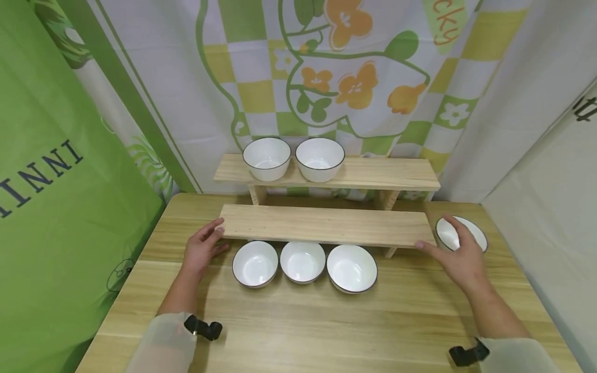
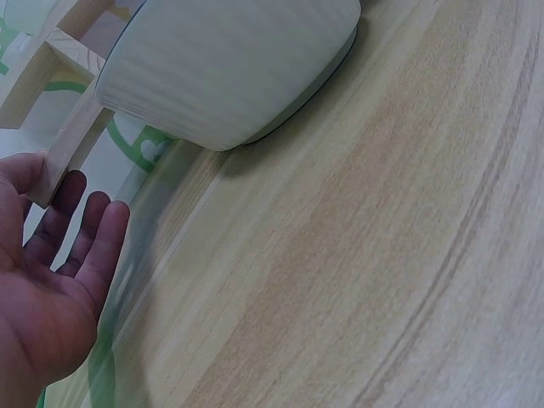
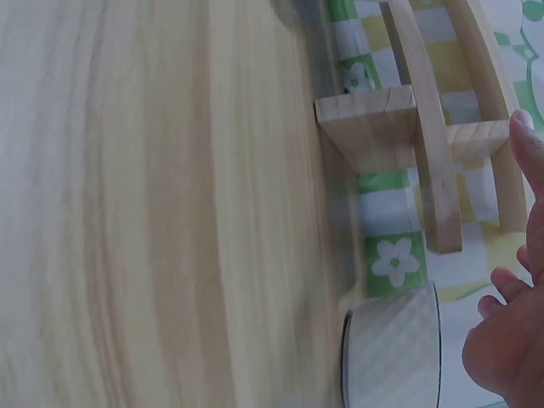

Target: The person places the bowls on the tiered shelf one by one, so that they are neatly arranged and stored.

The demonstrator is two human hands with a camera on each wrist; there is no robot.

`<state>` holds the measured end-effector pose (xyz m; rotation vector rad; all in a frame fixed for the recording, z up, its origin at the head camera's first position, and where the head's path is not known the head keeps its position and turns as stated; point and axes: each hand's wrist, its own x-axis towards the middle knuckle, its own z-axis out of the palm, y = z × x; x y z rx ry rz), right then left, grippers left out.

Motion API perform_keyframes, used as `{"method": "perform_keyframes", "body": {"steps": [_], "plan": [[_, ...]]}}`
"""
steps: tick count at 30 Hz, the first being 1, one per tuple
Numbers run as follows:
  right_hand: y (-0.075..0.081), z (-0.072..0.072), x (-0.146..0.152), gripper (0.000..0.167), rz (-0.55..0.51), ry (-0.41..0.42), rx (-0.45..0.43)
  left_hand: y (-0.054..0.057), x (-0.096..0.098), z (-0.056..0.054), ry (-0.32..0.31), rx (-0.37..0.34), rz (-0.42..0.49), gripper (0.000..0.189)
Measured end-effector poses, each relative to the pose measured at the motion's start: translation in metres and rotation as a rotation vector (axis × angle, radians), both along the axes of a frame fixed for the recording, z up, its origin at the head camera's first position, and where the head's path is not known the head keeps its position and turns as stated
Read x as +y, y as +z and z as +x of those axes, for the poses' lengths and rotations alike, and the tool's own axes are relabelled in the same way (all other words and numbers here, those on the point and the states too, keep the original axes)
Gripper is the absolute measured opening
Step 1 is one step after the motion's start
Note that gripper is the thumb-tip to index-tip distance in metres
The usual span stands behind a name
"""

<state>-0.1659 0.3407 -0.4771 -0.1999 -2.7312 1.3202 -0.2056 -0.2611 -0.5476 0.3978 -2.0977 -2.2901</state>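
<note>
A two-tier wooden shelf (image 1: 326, 224) stands on the table. My left hand (image 1: 201, 247) pinches the left end of its lower board, thumb on one face and fingers beyond the other, as the left wrist view shows. At the right end, my right hand (image 1: 462, 259) has its thumb at the board's front corner, its other fingers reaching over a white bowl (image 1: 471, 233) beside the shelf. Three white dark-rimmed bowls, a left one (image 1: 255, 264), a middle one (image 1: 303, 262) and a right one (image 1: 352, 268), sit in a row before the lower board.
Two more white bowls, one left (image 1: 267, 159) and one right (image 1: 320, 159), stand on the upper board (image 1: 387, 173). A patterned curtain (image 1: 261, 67) hangs close behind the shelf. Green cloth (image 1: 70, 207) borders the table (image 1: 298, 331) on the left, pale cloth (image 1: 555, 197) on the right.
</note>
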Motion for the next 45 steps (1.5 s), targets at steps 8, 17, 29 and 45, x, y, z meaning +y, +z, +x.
{"method": "perform_keyframes", "body": {"steps": [8, 17, 29, 45], "plan": [[-0.009, 0.0, 0.017, 0.103, 0.055, -0.04, 0.103, 0.0, 0.001, 0.002, -0.002, -0.011, 0.009, 0.054], [-0.015, -0.002, 0.033, 0.107, 0.116, -0.087, 0.063, 0.002, 0.002, 0.001, 0.002, -0.021, 0.024, 0.054], [-0.024, -0.002, 0.049, 0.112, 0.154, -0.1, 0.058, 0.0, 0.001, 0.0, 0.001, -0.007, 0.03, 0.055], [-0.039, -0.008, 0.066, 0.127, 0.135, -0.092, -0.027, 0.0, 0.001, 0.001, -0.001, -0.016, 0.032, 0.052]]}}
